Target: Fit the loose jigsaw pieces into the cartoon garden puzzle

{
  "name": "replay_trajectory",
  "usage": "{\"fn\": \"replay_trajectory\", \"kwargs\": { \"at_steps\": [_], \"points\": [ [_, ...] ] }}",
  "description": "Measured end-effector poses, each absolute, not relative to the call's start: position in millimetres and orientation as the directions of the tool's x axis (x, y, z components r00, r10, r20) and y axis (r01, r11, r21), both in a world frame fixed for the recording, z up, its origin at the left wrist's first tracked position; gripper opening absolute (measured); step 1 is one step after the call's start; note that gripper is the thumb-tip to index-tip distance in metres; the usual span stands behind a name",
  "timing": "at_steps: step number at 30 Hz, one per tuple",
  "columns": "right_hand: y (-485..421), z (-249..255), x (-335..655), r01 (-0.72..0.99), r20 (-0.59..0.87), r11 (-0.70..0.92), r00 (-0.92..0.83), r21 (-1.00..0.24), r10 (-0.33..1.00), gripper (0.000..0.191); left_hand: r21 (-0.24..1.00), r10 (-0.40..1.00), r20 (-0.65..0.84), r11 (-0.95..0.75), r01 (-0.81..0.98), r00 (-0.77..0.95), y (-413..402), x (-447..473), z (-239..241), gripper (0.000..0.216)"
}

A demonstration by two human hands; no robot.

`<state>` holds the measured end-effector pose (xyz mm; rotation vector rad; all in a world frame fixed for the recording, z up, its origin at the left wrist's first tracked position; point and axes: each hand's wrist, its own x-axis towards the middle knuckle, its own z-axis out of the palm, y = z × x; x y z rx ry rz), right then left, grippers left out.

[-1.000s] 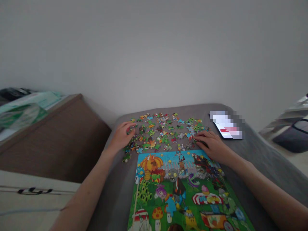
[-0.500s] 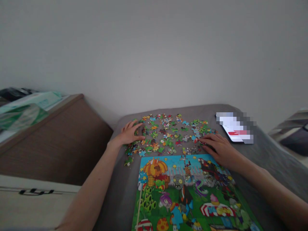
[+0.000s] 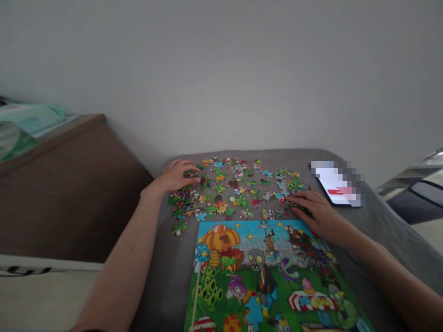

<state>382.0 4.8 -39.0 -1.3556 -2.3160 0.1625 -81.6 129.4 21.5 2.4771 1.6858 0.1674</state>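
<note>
Loose jigsaw pieces (image 3: pixel 221 206) lie spread over the grey cloth (image 3: pixel 164 276), just beyond the far edge of the printed puzzle board (image 3: pixel 249 276). My left hand (image 3: pixel 175 177) is at the left margin of the spread, fingers curved and parted from the thumb, with pieces visible in the gap; no firm hold is evident. My right hand (image 3: pixel 313 210) rests low at the right margin, fingers extended at the pieces there; whether they pinch one I cannot tell from this feed.

Handling assessment: each piece appears thin, light and stiff, probably card, with printed faces that may slide over one another. The narrow tabs look weakest and could crease. I recommend thumb and one fingertip on opposite edges of the main body, clear of the tabs. The cloth looks soft; pressing one edge should tilt a flat piece up.
</note>
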Motion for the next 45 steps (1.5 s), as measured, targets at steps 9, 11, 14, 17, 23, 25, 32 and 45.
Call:
{"fn": "replay_trajectory", "kwargs": {
  "at_steps": [9, 11, 14, 17, 23, 25, 32, 45],
  "points": [
    [5.7, -46.6, 389.2, 0.790, 0.334, 0.529, -0.430, -0.310, 0.839, 0.040, 0.181, 0.904, -0.044, -0.412, 0.893, 0.426, 121.5, -55.6, 14.1, 0.041],
    [6.6, -50.1, 391.7, 0.787, 0.350, 0.539, -0.434, -0.301, 0.830, 0.041, 0.192, 0.905, -0.040, -0.409, 0.892, 0.423, 119.9, -54.3, 13.8, 0.039],
    [7.9, -53.3, 393.4, 0.787, 0.365, 0.544, -0.434, -0.291, 0.823, 0.042, 0.198, 0.917, -0.041, -0.381, 0.903, 0.396, 118.9, -53.0, 13.6, 0.041],
    [7.1, -50.6, 391.2, 0.789, 0.350, 0.535, -0.431, -0.300, 0.832, 0.041, 0.188, 0.925, -0.025, -0.369, 0.910, 0.380, 120.3, -51.5, 11.7, 0.040],
    [4.4, -39.1, 384.9, 0.795, 0.315, 0.521, -0.431, -0.312, 0.846, 0.038, 0.177, 0.931, 0.098, -0.364, 0.915, 0.351, 126.6, -44.4, 5.9, 0.040],
    [4.5, -38.2, 384.5, 0.793, 0.318, 0.524, -0.432, -0.312, 0.844, 0.037, 0.182, 0.922, 0.116, -0.385, 0.905, 0.370, 126.4, -40.9, 5.1, 0.042],
    [4.4, -38.9, 384.5, 0.786, 0.320, 0.522, -0.427, -0.330, 0.846, 0.036, 0.140, 0.943, 0.030, -0.332, 0.933, 0.331, 117.6, -29.0, 2.5, 0.053],
    [3.7, -36.7, 380.4, 0.799, 0.317, 0.505, -0.410, -0.327, 0.855, 0.037, 0.253, 0.967, 0.175, -0.225, 0.941, 0.184, 114.8, -7.3, -4.8, 0.028]
  ]
}}
